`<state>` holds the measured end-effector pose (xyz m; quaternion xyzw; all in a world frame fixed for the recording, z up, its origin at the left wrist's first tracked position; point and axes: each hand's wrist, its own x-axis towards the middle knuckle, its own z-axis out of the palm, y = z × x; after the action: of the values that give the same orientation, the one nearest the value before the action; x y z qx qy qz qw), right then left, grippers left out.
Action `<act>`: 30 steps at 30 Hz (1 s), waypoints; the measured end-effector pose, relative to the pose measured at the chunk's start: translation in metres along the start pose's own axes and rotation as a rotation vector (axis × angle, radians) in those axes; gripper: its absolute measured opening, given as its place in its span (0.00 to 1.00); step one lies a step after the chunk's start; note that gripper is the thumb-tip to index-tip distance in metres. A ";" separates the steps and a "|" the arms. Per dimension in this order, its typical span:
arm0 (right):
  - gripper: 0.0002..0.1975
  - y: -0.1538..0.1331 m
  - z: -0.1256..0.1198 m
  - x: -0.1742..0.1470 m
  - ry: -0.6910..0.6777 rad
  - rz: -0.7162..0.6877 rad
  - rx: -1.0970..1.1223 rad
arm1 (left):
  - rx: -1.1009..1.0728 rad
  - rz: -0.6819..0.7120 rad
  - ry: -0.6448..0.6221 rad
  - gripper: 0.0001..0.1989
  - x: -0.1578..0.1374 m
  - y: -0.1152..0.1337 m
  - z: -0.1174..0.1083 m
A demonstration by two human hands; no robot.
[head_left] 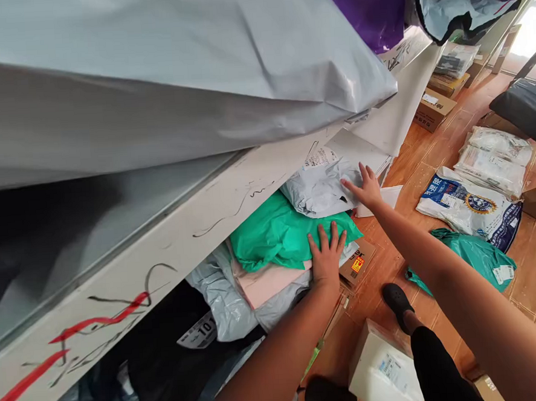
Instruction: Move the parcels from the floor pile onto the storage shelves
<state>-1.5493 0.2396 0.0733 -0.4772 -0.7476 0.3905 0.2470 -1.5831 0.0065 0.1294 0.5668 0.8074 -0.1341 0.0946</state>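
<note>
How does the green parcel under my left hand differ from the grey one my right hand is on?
The green parcel is bright green with no label showing; the grey parcel is pale and crumpled, with a printed label on top. The left hand lies flat on the green one, the right hand on the grey one, which sits higher. Both are soft plastic mailers.

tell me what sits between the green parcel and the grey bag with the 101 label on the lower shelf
In the head view, a pale pink parcel lies between the green parcel and the grey bag; the left hand rests beside it.
</note>
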 end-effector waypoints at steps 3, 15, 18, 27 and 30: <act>0.55 0.002 -0.001 0.021 -0.225 0.045 0.033 | -0.028 -0.007 0.055 0.36 -0.004 -0.008 0.005; 0.54 -0.010 0.040 0.043 -0.541 -0.074 -0.051 | -0.150 -0.119 0.093 0.21 0.008 -0.019 -0.044; 0.55 -0.001 0.036 0.040 -0.584 -0.091 -0.044 | -0.232 -0.159 0.317 0.13 0.009 -0.031 -0.069; 0.51 0.023 0.040 0.048 -0.613 0.007 0.173 | -0.355 -0.263 0.349 0.22 0.033 -0.079 -0.106; 0.44 0.038 0.044 0.046 -0.602 -0.044 0.286 | -0.333 -0.216 0.371 0.20 0.010 -0.061 -0.087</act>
<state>-1.5813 0.2749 0.0171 -0.2848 -0.7346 0.6095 0.0880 -1.6437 0.0243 0.2157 0.4688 0.8777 0.0972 0.0220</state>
